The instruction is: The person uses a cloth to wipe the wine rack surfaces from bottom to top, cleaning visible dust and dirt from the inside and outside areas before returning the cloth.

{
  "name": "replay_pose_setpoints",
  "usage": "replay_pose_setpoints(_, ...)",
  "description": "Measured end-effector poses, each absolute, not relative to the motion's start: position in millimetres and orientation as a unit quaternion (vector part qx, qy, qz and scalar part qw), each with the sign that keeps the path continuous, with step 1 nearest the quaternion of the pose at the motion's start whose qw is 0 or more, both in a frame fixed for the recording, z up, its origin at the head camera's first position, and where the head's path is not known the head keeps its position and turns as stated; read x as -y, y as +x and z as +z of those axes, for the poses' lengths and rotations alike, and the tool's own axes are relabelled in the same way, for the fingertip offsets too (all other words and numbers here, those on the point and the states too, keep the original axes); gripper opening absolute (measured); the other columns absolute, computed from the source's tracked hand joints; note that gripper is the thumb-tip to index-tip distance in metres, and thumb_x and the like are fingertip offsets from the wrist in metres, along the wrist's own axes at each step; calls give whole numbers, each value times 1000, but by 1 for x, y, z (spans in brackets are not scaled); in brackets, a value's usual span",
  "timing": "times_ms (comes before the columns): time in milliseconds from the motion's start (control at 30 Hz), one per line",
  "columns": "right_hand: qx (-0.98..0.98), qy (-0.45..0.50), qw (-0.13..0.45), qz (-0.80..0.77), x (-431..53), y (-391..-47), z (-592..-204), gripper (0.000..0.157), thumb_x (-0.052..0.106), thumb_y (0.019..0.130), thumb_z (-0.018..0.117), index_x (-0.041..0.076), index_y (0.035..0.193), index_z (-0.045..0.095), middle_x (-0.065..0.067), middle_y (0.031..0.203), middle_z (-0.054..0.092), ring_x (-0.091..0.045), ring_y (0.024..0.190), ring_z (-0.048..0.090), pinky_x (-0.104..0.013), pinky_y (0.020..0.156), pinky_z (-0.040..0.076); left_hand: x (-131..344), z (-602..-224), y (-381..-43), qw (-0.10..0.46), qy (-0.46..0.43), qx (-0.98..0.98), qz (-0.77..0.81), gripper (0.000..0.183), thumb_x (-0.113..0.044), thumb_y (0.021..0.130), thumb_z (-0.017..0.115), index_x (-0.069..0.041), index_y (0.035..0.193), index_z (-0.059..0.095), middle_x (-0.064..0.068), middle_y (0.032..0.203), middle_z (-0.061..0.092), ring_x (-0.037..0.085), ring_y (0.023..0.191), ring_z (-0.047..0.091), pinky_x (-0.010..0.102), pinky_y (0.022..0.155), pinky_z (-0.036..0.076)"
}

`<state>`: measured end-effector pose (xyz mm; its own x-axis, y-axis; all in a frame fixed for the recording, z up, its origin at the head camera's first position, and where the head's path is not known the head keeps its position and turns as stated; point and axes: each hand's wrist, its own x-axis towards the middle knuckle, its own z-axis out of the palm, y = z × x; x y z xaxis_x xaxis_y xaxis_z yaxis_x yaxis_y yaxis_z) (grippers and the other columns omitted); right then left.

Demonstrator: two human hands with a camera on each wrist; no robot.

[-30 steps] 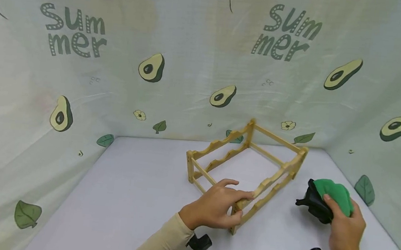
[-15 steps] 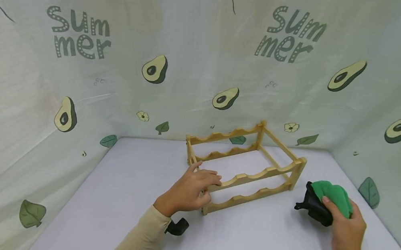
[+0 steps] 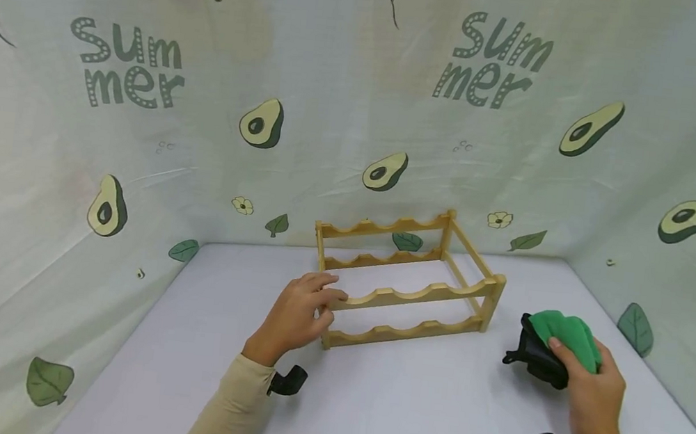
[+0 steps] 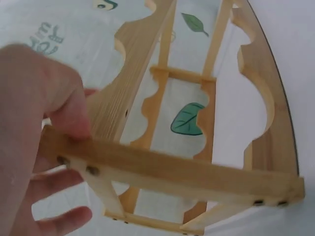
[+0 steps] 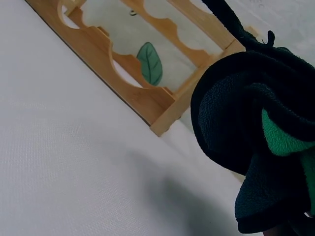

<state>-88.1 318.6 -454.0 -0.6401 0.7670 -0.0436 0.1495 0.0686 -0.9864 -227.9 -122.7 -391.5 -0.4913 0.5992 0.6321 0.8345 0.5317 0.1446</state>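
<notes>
A two-tier wooden wine rack [image 3: 431, 293] with scalloped rails stands towards the back of the table. My left hand [image 3: 296, 315] grips its front left corner; in the left wrist view the thumb lies on one side of the end post [image 4: 172, 164], other fingers beyond it. At the right, my right hand [image 3: 596, 395] holds a bunched green and black cloth [image 3: 565, 337] above the table, thumb on the green side. The right wrist view shows the cloth's dark towelling folds [image 5: 224, 113] and a thin loop, and the right hand is mostly hidden behind them.
The white tabletop [image 3: 405, 411] extends in front of the rack and to its left. A fabric backdrop [image 3: 331, 68] printed with avocados and leaves hangs behind and along both sides. Black wrist mounts [image 3: 289, 380] stick out by both sleeves.
The left hand has moved left and back with the rack's front corner, turning the rack until its long rails run more nearly side to side. The right hand keeps holding the cloth in place.
</notes>
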Motion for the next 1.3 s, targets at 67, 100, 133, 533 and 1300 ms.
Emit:
replay_pose_setpoints(67, 691, -329, 257, 590, -318, -90, -453, 70, 36, 87, 80, 21, 148, 50, -1, 133, 52, -7, 111, 47, -7, 78, 37, 122, -393, -228, 274, -408, 840, -231, 32, -1, 84, 58, -14, 106, 77, 12, 128, 65, 33, 121, 59, 50, 88, 53)
replay_pose_setpoints(100, 698, -325, 254, 585, -318, -91, -453, 70, 37, 87, 79, 21, 149, 49, -2, 134, 52, -8, 112, 47, -7, 79, 37, 120, -394, -228, 276, -397, 843, -236, 30, -2, 84, 59, -13, 106, 77, 14, 129, 64, 35, 123, 58, 50, 90, 53)
replay_pose_setpoints(133, 705, -323, 251, 580, -318, -92, -453, 71, 39, 88, 78, 21, 149, 49, -3, 135, 51, -11, 114, 46, -8, 80, 37, 118, -395, -228, 275, -386, 847, -242, 28, -2, 85, 58, -11, 106, 76, 15, 131, 63, 36, 126, 56, 50, 92, 52)
replay_pose_setpoints(533, 813, -281, 174, 479, -338, -86, -457, 89, 56, 92, 66, 13, 159, 27, -23, 154, 35, -40, 129, 36, -51, 101, 38, 100, -405, -228, 269, -311, 853, -322, 21, -3, 86, 54, -8, 93, 73, 15, 130, 65, 33, 135, 48, 49, 99, 48)
replay_pose_setpoints(1300, 886, -276, -28, 372, -411, -90, -441, 111, 67, 92, 54, -10, 154, 2, -48, 146, 14, -60, 123, 29, -73, 93, 35, 85, -417, -267, 234, -334, 830, -381, 16, -9, 89, 59, -13, 94, 73, 9, 128, 66, 29, 137, 47, 45, 107, 42)
